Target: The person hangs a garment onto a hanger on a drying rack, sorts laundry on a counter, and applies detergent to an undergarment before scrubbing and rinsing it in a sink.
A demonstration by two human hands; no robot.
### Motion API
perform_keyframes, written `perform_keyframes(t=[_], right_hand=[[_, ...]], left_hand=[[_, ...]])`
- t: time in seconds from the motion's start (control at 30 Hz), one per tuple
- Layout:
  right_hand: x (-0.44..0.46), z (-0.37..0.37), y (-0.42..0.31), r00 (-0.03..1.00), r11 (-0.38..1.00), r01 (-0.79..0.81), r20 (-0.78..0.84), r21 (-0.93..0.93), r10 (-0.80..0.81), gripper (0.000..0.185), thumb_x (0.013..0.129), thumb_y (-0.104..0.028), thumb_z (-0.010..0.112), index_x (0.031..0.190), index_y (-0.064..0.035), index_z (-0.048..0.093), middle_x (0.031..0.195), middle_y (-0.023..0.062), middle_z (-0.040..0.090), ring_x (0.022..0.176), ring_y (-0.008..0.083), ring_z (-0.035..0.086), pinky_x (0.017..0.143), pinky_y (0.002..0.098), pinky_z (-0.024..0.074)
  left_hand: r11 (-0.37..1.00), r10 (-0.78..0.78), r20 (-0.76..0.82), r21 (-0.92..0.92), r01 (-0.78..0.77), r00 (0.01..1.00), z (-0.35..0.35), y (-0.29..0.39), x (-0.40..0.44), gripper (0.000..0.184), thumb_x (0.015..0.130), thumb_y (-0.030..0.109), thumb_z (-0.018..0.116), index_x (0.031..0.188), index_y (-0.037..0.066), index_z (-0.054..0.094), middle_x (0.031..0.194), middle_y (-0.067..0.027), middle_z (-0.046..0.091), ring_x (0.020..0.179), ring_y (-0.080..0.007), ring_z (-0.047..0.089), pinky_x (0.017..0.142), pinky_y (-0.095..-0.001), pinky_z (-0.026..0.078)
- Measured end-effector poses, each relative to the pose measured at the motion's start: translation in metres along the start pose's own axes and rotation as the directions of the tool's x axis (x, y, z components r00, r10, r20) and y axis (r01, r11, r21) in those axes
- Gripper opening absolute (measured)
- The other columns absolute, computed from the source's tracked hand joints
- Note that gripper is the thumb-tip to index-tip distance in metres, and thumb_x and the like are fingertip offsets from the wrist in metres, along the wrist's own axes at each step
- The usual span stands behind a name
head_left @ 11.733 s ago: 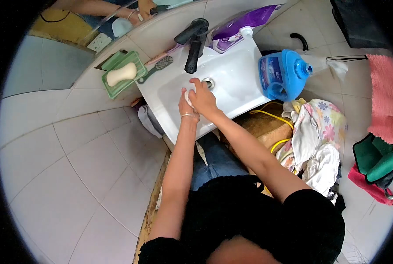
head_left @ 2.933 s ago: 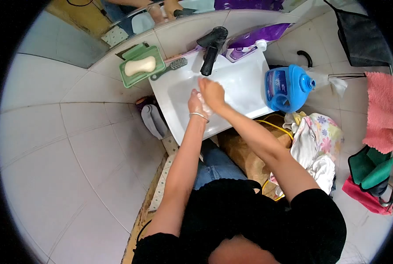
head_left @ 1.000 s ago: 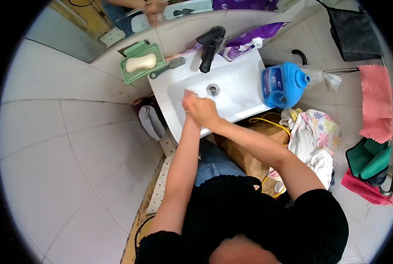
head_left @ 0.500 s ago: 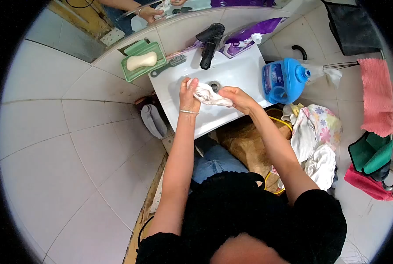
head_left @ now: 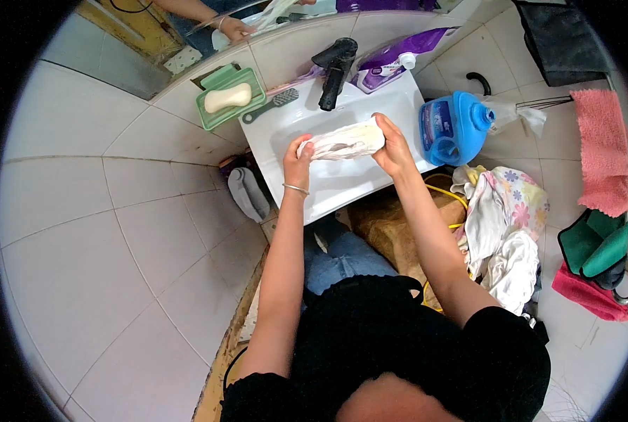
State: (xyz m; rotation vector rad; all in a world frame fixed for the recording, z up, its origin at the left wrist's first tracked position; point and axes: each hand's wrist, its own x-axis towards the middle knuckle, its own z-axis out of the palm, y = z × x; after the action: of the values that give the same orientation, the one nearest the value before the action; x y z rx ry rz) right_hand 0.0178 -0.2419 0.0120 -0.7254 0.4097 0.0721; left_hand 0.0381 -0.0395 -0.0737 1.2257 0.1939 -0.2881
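A wet-looking white cloth [head_left: 345, 141] is stretched between my two hands above the white sink [head_left: 286, 123]. Its exact kind is hard to make out. My left hand [head_left: 298, 163], with a bracelet at the wrist, grips the left end. My right hand [head_left: 394, 149] is closed on the other end, thumb and fingers around the fabric. Behind the cloth stands the black faucet [head_left: 336, 74], and the drain is hidden beneath the fabric.
On the left are a green soap dish [head_left: 203, 105] with soap [head_left: 228, 97] and a grey brush [head_left: 272, 105]. A purple pouch [head_left: 391, 65] and blue detergent bottle [head_left: 461, 126] stand right. Laundry [head_left: 510, 260] is piled below; a pink towel [head_left: 600, 151] hangs farther right.
The bunched, twisted cloth is now pulled out longer and flatter. My right hand has moved up and slightly right, and my left hand has shifted slightly down-left. Both still grip it.
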Motion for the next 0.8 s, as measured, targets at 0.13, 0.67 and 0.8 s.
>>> perform_keyframes(t=[0.13,0.67,0.8], right_hand=[[0.002,0.012,-0.002,0.997,0.994,-0.06,0.053,0.093,0.055,0.018,0.09,-0.021,0.052,0.099,-0.0057,0.055,0.087,0.0052,0.059,0.078,0.0159,0.061,0.069,0.0287,0.0528],[0.011,0.013,-0.012,0.974,0.653,-0.111,0.047,-0.749,0.22,0.02,0.089,-0.028,0.055,0.089,-0.008,0.058,0.076,-0.0008,0.057,0.066,0.0059,0.052,0.053,0.021,0.0429],[0.006,0.019,0.005,0.995,0.641,-0.066,-0.003,-0.764,0.099,0.028,0.088,-0.033,0.056,0.075,-0.0087,0.057,0.068,-0.0042,0.053,0.062,0.0048,0.048,0.049,0.0217,0.0376]], left_hand=[[0.96,-0.222,0.183,-0.13,0.248,0.958,0.014,0.01,-0.009,0.039,0.092,0.032,0.047,0.113,-0.001,0.051,0.102,-0.0079,0.057,0.088,-0.0153,0.056,0.078,-0.029,0.045],[0.905,-0.189,0.486,-0.251,0.344,0.853,0.036,0.039,-0.003,0.034,0.087,0.026,0.057,0.11,0.002,0.051,0.102,-0.0076,0.059,0.093,-0.015,0.058,0.077,-0.0314,0.048],[0.796,-0.171,0.3,-0.52,0.311,0.939,0.037,0.049,0.0,0.023,0.087,0.027,0.055,0.097,0.006,0.053,0.094,-0.0055,0.057,0.087,-0.0181,0.057,0.08,-0.0341,0.046]])
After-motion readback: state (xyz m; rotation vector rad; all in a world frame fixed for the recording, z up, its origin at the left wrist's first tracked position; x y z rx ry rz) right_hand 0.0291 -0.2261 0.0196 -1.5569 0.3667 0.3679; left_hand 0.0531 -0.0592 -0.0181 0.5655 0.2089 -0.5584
